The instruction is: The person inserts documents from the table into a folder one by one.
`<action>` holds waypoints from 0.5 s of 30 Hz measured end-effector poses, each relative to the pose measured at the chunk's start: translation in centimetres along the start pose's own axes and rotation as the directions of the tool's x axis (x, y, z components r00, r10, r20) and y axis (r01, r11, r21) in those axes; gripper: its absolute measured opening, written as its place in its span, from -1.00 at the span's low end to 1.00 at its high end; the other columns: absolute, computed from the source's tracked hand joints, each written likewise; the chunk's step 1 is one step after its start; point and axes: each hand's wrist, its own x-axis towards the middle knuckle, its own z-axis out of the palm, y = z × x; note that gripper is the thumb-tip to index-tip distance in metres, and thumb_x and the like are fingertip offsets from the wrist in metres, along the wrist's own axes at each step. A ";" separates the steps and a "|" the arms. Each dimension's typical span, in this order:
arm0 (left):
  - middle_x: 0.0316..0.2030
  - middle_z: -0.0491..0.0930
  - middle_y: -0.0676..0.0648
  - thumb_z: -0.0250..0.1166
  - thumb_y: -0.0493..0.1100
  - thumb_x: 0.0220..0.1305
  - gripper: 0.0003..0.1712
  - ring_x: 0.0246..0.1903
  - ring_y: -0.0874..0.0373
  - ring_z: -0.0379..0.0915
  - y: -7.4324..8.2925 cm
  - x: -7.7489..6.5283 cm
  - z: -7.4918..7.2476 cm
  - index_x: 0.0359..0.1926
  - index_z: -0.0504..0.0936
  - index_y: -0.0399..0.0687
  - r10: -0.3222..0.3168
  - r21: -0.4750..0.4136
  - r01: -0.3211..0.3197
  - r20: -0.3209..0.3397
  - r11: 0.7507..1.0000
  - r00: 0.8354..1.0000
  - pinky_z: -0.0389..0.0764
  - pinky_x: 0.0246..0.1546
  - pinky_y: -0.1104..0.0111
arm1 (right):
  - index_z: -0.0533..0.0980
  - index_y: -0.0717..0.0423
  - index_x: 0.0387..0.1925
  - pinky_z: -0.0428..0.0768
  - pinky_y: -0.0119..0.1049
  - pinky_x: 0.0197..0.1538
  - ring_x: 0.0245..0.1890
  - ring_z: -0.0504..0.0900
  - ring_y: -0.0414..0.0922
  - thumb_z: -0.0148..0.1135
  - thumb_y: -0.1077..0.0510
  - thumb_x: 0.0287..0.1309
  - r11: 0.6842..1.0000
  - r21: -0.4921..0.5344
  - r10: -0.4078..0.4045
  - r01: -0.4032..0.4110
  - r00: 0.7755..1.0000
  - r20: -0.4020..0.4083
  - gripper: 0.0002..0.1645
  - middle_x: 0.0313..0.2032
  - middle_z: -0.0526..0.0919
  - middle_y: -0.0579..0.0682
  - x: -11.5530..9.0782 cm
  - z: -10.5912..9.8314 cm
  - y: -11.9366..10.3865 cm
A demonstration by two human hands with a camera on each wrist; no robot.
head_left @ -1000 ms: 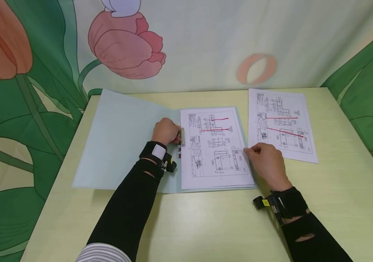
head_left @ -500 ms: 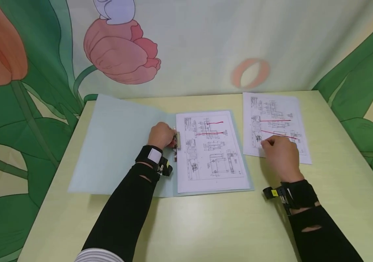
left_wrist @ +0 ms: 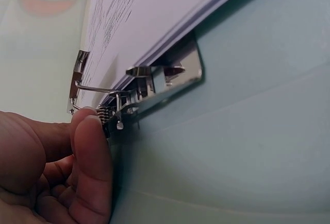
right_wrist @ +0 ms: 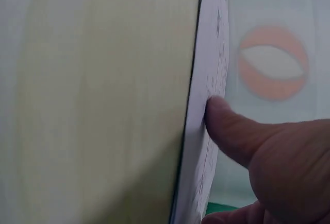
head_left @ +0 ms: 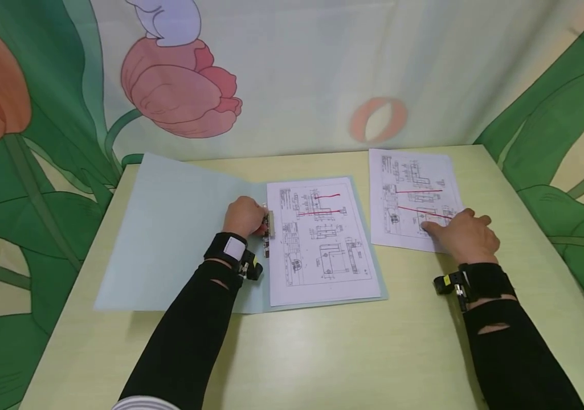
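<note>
A pale blue folder (head_left: pixel 168 228) lies spread on the table, with a stack of printed technical drawings (head_left: pixel 325 242) on its right half. Red lines cross the top sheet. At the stack's left edge sits a metal spring clip (head_left: pixel 271 225). My left hand (head_left: pixel 244 217) pinches the end of this clip (left_wrist: pixel 154 80) between thumb and finger, as the left wrist view shows. My right hand (head_left: pixel 468 236) is over the lower right corner of a loose drawing sheet (head_left: pixel 409 176), its thumb apart from the fingers. The thumb tip (right_wrist: pixel 219 105) appears to touch the sheet; the other fingertips are partly hidden.
The light wooden table (head_left: pixel 312 353) extends in front of the folder. Behind its far edge hangs a pale curtain (head_left: pixel 297 85) printed with flowers and leaves. The folder's left cover is slightly raised off the table.
My right hand has left the right edge of the stack and moved right onto the loose sheet, its thumb and fingers spreading. My left hand stays at the clip. The head view has shifted slightly.
</note>
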 end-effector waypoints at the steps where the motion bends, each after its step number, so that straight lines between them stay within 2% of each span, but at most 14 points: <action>1: -0.50 0.73 -0.11 0.21 -0.11 0.59 -0.70 -0.61 0.18 0.69 0.0 0.0 0.0 -0.03 0.70 -0.29 -0.001 -0.002 0.001 -0.001 1.000 1.000 0.47 -0.54 0.40 | 0.19 0.72 0.23 0.44 0.12 -0.31 -0.25 0.44 0.35 0.25 -0.47 0.28 1.000 -0.004 0.006 -0.005 1.000 0.005 0.27 -0.14 0.31 0.55 0.2 0.0 0.2; 4: -0.50 0.73 -0.11 0.21 -0.12 0.59 -0.71 -0.61 0.18 0.69 0.1 0.0 0.1 -0.04 0.70 -0.29 -0.003 -0.010 0.003 -0.005 1.000 1.000 0.47 -0.55 0.41 | 0.16 0.73 0.25 0.44 0.13 -0.29 -0.20 0.44 0.39 0.30 -0.48 0.22 1.000 0.009 0.014 -0.014 1.000 0.017 0.33 -0.12 0.32 0.57 0.6 -0.2 0.7; 7: -0.49 0.73 -0.11 0.21 -0.11 0.59 -0.70 -0.60 0.18 0.69 0.1 0.0 0.2 -0.02 0.70 -0.29 -0.009 -0.008 0.009 -0.008 1.000 1.000 0.47 -0.55 0.41 | 0.20 0.72 0.23 0.44 0.12 -0.27 -0.15 0.47 0.40 0.34 -0.44 0.22 0.999 0.037 0.020 -0.020 1.000 0.013 0.27 -0.11 0.38 0.56 1.2 -0.5 1.2; 9: -0.49 0.73 -0.12 0.22 -0.11 0.59 -0.70 -0.60 0.18 0.69 0.1 0.0 0.2 -0.02 0.71 -0.30 -0.013 -0.007 0.013 -0.011 1.000 1.000 0.47 -0.55 0.40 | 0.25 0.69 0.19 0.44 0.09 -0.27 -0.15 0.49 0.37 0.33 -0.40 0.27 0.998 0.056 0.028 -0.028 1.000 0.007 0.17 -0.12 0.43 0.54 1.5 -0.8 1.4; 15: -0.48 0.74 -0.12 0.23 -0.11 0.58 -0.70 -0.61 0.18 0.69 0.0 0.1 0.3 -0.01 0.71 -0.29 -0.010 -0.012 0.010 -0.016 1.000 1.000 0.49 -0.56 0.41 | 0.52 0.59 -0.02 0.45 0.03 -0.35 -0.18 0.61 0.37 0.28 -0.10 0.40 0.994 0.100 0.048 -0.042 0.997 -0.056 -0.31 -0.17 0.64 0.49 2.2 -1.3 2.0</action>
